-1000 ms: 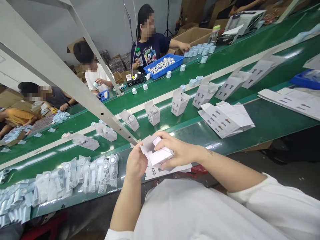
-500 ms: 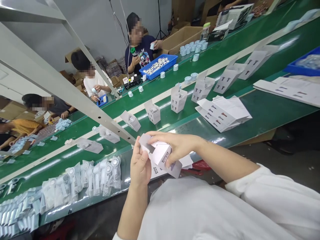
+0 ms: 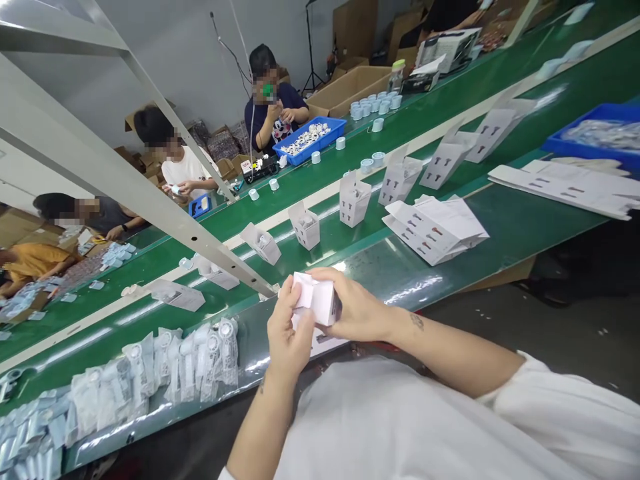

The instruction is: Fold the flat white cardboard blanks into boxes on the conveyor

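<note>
- Left hand (image 3: 290, 327): curled around the near side of the small white carton (image 3: 315, 299), holding it firmly, fingers upright against it.
- Right hand (image 3: 357, 313): closed on the carton's other end, fingers across its top. Both hands hold it just above the green conveyor belt (image 3: 525, 230), its open flaps turned upward – folding in hand.
- Just below: a printed white card (image 3: 323, 345), partly hidden.
- Lower left: a row of clear plastic bags (image 3: 180, 363).
- Centre: open white cartons (image 3: 355, 200) in a line, beside a stack of flat printed cartons (image 3: 435, 230).
- Upper left: a co-worker (image 3: 273, 110) behind a blue tray (image 3: 315, 140).
</note>
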### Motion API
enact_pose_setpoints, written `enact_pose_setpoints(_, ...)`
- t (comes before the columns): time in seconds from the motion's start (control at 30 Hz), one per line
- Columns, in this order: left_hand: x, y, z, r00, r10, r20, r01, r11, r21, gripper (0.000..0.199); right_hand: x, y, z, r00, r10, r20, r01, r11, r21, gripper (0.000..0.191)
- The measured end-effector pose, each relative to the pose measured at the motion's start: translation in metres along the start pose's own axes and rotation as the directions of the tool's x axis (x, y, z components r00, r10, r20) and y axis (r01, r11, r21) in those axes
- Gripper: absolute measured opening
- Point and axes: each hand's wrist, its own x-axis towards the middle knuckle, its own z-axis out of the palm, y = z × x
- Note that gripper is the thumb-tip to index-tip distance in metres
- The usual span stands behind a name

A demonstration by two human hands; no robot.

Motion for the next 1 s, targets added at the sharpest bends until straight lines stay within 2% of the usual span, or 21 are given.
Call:
enact_pose_setpoints(0.07,0.007,0.003,-0.004,0.985,-0.085,0.153,0.092,0.995,-0.039,0.030,-0.004,0.004,-0.001,0.999,0.017,0.027,-0.018,1.000,0.020,0.084)
enact_pose_setpoints(0.13,0.013,0.005,-0.003,0.954,-0.176,0.244,0.205,0.973,-0.101,0.034,-0.006,0.004,-0.005,0.998,-0.003,0.066,0.000,0.999,0.044,0.084)
enact_pose_setpoints(0.2,0.015,0.006,0.003,0.926,-0.223,0.306,0.284,0.943,-0.173,0.047,-0.008,0.003,-0.010,0.996,-0.010,0.088,0.004,0.998,0.070,0.082)
enact_pose_setpoints(0.27,0.011,0.006,0.012,0.924,-0.242,0.296,0.315,0.921,-0.229,0.054,-0.012,0.001,-0.012,0.994,-0.002,0.110,-0.009,0.995,0.095,0.080)
enact_pose_setpoints(0.43,-0.002,0.002,0.028,0.938,-0.297,0.181,0.335,0.911,-0.242,0.046,-0.022,0.006,-0.017,0.990,0.012,0.139,-0.032,0.989,0.143,0.086)
enact_pose_setpoints(0.6,-0.007,-0.004,0.038,0.939,-0.295,0.179,0.334,0.907,-0.258,0.037,-0.031,0.012,-0.027,0.983,0.030,0.180,-0.064,0.980,0.190,0.086)
enact_pose_setpoints(0.7,-0.006,-0.007,0.047,0.940,-0.293,0.174,0.329,0.913,-0.241,0.034,-0.034,0.013,-0.037,0.986,0.018,0.167,-0.045,0.987,0.157,0.083)
enact_pose_setpoints(0.77,-0.004,-0.009,0.052,0.931,-0.297,0.211,0.344,0.909,-0.236,0.034,-0.036,0.013,-0.045,0.989,-0.012,0.146,-0.004,0.994,0.109,0.084)
enact_pose_setpoints(0.83,0.000,-0.010,0.058,0.906,-0.298,0.302,0.376,0.893,-0.247,0.038,-0.038,0.015,-0.053,0.989,-0.029,0.144,0.015,0.995,0.098,0.087)
enact_pose_setpoints(0.93,0.010,-0.016,0.066,0.846,-0.296,0.443,0.426,0.875,-0.229,0.053,-0.042,0.023,-0.064,0.992,-0.027,0.125,0.013,0.994,0.111,0.091)
enact_pose_setpoints(1.0,0.020,-0.024,0.073,0.829,-0.286,0.480,0.416,0.889,-0.190,0.065,-0.046,0.030,-0.069,0.997,-0.045,0.069,0.041,0.997,0.067,0.091)
